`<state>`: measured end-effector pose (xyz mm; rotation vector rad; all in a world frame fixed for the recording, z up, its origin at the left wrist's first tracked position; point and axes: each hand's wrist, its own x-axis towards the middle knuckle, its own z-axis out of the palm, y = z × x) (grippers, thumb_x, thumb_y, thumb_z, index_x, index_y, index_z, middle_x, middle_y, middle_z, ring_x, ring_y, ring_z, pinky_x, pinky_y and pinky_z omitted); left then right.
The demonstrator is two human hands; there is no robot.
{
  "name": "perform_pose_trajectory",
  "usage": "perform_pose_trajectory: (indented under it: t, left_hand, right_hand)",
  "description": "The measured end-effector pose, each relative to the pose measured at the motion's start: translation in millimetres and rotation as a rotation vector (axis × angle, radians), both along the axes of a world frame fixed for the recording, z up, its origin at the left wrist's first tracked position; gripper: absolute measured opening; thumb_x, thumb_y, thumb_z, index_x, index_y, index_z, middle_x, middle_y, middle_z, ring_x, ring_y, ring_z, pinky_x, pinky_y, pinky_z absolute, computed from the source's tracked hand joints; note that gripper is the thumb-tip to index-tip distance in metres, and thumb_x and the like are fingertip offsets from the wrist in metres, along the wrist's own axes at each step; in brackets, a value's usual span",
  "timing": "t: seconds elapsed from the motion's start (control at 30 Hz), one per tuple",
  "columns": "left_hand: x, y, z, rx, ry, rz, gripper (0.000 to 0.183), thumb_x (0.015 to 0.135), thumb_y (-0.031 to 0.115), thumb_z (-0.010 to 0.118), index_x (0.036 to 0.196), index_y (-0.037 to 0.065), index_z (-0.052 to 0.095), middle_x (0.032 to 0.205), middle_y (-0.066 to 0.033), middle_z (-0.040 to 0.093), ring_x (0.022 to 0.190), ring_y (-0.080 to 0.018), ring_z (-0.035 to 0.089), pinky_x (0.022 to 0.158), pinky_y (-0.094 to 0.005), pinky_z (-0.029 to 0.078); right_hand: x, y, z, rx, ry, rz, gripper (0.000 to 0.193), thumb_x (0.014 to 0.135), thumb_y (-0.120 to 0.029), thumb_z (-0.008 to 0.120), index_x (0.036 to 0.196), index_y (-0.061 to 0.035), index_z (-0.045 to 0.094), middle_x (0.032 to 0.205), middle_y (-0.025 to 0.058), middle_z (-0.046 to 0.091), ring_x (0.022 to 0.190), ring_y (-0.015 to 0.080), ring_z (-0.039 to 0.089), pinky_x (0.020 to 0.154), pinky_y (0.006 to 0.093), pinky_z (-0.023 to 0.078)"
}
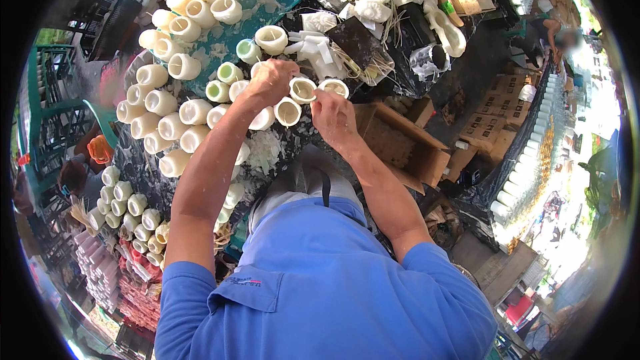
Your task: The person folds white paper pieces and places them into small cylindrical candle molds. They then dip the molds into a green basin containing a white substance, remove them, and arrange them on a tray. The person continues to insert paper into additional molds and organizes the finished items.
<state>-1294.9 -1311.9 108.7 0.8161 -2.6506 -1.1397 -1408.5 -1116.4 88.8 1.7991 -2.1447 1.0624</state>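
- cream wax cup [302, 89] sits above the dark table [467, 73], pinched at its rim by the left hand [272, 82].
- right hand [333, 115] has fingers closed on a second cream cup [333, 86] just beside it.
- rows of cream cups [167, 113] lie left of both hands.
- open cardboard box [400, 143] is right of the right hand.

Two hands, left hand [272, 81] and right hand [333, 115], at a bench [467, 67]. Pale round cups [195, 112]: several dozen, too crowded to count exactly; three are green cups [230, 73]. One open cardboard box [400, 143]. One blue tray [267, 3].
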Motion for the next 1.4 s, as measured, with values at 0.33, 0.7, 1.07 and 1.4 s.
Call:
perform_pose_trajectory:
  t: [0.33, 0.7, 1.07, 1.4]
  left_hand:
    - [-27.1, -2.1, -7.2, -0.049, -0.234, -0.138, 0.018, 0.084, 0.01, 0.067, 0.094, -0.001, 0.077, 0.094, -0.0257, 0.075, 0.091, -0.0456, 0.075, 0.082, -0.051, 0.061]
    - [-21.1, 9.0, -16.8, 0.009, -0.31, 0.074, 0.015, 0.082, 0.009, 0.069, 0.092, 0.0, 0.075, 0.093, -0.0275, 0.074, 0.09, -0.0459, 0.074, 0.081, -0.0521, 0.059]
    - [3.0, -12.7, -17.9, -0.032, -0.05, -0.478, 0.027, 0.083, -0.004, 0.065, 0.108, 0.004, 0.072, 0.111, -0.013, 0.068, 0.109, -0.0378, 0.07, 0.087, -0.0491, 0.057]
    - [-28.8, -13.2, -28.0, -0.36, -0.392, -0.674, 0.017, 0.094, 0.014, 0.063, 0.088, 0.008, 0.077, 0.097, -0.0132, 0.077, 0.091, -0.0341, 0.076, 0.078, -0.0466, 0.06]
  right_hand:
    - [-4.6, 8.8, -25.0, 0.386, -0.087, 0.122, 0.025, 0.087, -0.004, 0.073, 0.11, -0.0024, 0.064, 0.086, 0.0172, 0.067, 0.077, 0.0362, 0.072, 0.067, 0.045, 0.058]
    - [4.9, 8.3, -22.2, 0.5, -0.243, 0.015, 0.018, 0.095, -0.018, 0.078, 0.103, -0.004, 0.069, 0.091, 0.0167, 0.069, 0.076, 0.0365, 0.075, 0.066, 0.0437, 0.062]
    - [8.8, 5.8, -25.9, 0.399, -0.214, -0.057, 0.017, 0.096, -0.013, 0.076, 0.107, -0.0049, 0.066, 0.082, 0.0152, 0.069, 0.067, 0.0373, 0.073, 0.057, 0.045, 0.059]
    - [10.2, 6.7, -30.6, 0.519, 0.106, -0.061, 0.017, 0.1, -0.023, 0.067, 0.099, -0.0057, 0.068, 0.073, 0.0163, 0.073, 0.064, 0.0339, 0.075, 0.056, 0.0453, 0.059]
